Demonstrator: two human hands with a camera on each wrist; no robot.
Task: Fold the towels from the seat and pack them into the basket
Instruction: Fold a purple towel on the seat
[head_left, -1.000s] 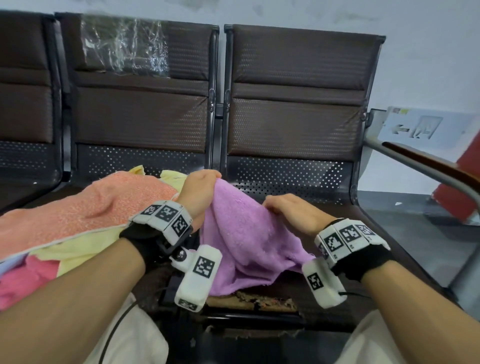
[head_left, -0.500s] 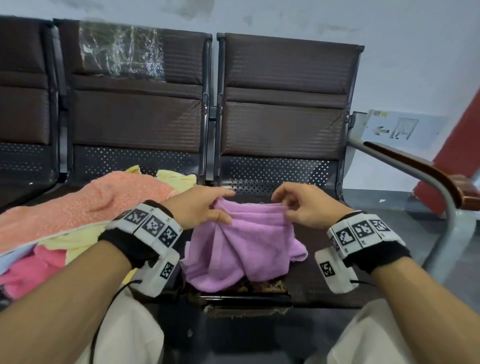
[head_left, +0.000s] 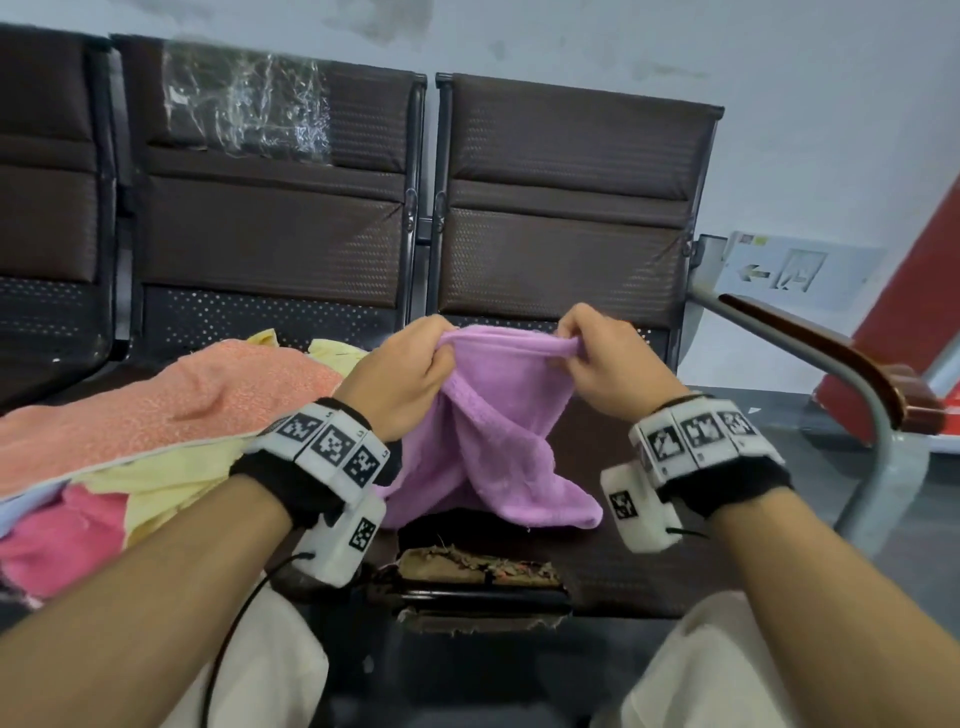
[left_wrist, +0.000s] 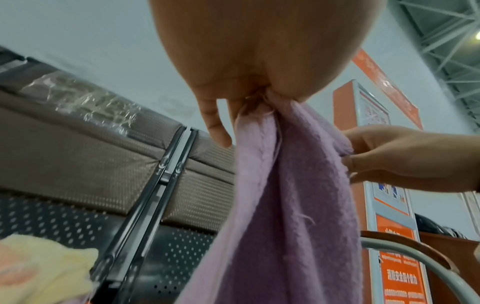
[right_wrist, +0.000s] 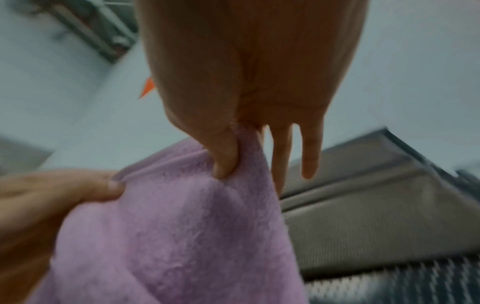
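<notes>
Lifted higher at frame centre, the soft, limp purple towel (head_left: 501, 436) is pinched along its top hem by left hand (head_left: 402, 379) and right hand (head_left: 610, 364).

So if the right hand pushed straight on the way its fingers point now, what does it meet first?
Probably the left hand. The right hand pinches the purple towel with fingers aimed leftward along the hem; only stretched towel lies between them. Depth is unclear.

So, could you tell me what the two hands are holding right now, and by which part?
Both hold the purple towel by its top hemmed edge: the left hand pinches one end, the right hand the other; the rest hangs down.
</notes>
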